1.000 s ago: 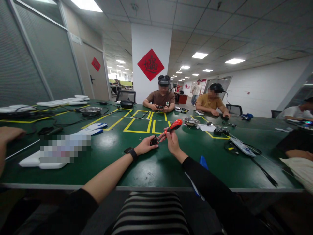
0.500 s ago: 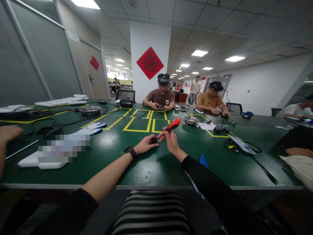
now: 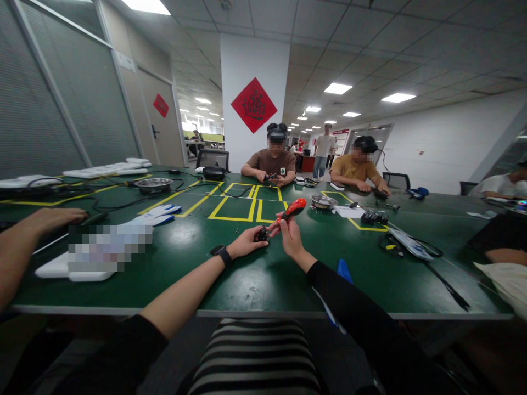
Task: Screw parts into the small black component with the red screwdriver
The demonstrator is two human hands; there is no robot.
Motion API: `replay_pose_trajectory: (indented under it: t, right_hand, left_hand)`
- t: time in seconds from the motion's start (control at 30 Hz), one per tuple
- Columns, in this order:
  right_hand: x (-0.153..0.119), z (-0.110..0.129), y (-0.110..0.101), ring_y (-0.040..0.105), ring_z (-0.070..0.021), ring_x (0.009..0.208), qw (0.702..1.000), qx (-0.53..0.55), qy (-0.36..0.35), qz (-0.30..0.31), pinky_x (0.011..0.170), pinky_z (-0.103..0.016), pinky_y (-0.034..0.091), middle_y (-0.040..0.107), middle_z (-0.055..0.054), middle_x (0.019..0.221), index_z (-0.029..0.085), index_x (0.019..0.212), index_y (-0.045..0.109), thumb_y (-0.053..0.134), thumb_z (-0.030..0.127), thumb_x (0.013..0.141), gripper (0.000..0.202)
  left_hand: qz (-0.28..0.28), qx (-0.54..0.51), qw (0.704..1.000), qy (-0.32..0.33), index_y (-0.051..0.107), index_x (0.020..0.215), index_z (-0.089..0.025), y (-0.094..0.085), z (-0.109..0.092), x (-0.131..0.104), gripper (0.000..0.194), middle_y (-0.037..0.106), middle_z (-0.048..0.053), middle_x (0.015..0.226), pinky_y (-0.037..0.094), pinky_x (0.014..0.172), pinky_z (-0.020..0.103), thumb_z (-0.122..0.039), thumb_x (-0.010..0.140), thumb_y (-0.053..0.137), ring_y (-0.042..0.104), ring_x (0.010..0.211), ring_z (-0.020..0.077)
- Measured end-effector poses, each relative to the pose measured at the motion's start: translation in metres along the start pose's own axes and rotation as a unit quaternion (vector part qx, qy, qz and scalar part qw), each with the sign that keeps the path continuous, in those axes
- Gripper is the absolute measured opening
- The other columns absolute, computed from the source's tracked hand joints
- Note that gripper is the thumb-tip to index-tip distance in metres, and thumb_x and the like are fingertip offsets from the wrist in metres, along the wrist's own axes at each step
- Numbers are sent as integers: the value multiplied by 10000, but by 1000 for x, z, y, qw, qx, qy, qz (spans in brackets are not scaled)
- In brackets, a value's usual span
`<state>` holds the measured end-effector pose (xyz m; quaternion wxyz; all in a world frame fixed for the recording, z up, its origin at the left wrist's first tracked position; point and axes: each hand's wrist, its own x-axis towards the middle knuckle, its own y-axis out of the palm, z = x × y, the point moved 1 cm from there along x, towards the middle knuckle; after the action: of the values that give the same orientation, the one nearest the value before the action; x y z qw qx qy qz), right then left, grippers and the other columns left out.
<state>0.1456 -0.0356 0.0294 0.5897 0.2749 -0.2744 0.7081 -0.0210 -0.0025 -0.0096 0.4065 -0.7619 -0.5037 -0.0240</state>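
Observation:
My left hand (image 3: 246, 243) is closed on a small black part (image 3: 262, 234), held just above the green table. The part's details are too small to make out. In my right hand (image 3: 293, 240) is a screwdriver with a red-and-black handle (image 3: 296, 208). It slants down to the left, handle end up, its lower end at the black part. Fingers hide much of its shaft, so I cannot tell whether the tip touches. A dark watch (image 3: 223, 255) is on my left wrist.
Metal bowls stand farther back, one at left (image 3: 153, 185) and one at right (image 3: 324, 202). White-and-blue gloves (image 3: 150, 215) lie left. Black blocks (image 3: 374, 217) and cables (image 3: 448, 285) lie right. A neighbour's hand (image 3: 57, 218) reaches in at left. Two people sit opposite.
The neighbour's hand at the left has moved farther in over the table. A standing person in the background has shifted left. My hands keep nearly the same pose.

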Motion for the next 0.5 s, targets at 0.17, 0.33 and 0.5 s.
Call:
replay_pose_trajectory:
  t: [0.17,0.33,0.5]
  right_hand:
    - [0,-1,-1,574,-101,538,1000,-2,0,5,566,-244,477,598,2,751,207,1050,420,372,376,894,235]
    - [-1,0,-1,582,-95,534,1000,7,8,0,559,-234,485,603,6,743,208,1048,429,387,373,889,233]
    - [4,1,3,584,-85,465,995,79,60,-20,454,-201,475,622,3,770,219,1049,436,464,384,851,260]
  left_hand:
    - [-10,-15,1000,-23,566,960,-121,-1,-3,0,366,541,-7,739,403,631,243,-398,724,611,475,667,124]
    - [-4,-43,998,-45,593,951,-124,-3,-11,0,325,598,8,778,426,704,270,-350,719,622,519,740,152]
    - [4,-76,997,-33,594,1012,-117,-3,-12,0,345,641,49,917,432,790,298,-330,741,604,557,836,174]
